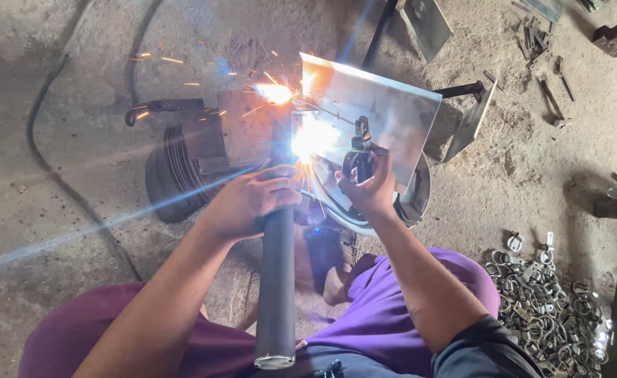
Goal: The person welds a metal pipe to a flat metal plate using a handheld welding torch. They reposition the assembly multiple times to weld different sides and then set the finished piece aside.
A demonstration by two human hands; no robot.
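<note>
Resting across the lap, the dark pipe point(277, 280) is gripped by the left hand point(249, 199), fingers closed around it. Right hand point(371, 189) clasps the welding holder point(359, 150) at the metal sheet point(378, 105). Sparks could burn bare skin.

Metal clamps point(557, 308) — heaped on floor point(42, 140)

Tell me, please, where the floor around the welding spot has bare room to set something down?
Bare concrete lies left of the black cable, and between the metal sheet and the pile of metal clamps. Around the pipe and sparks it is crowded.
</note>
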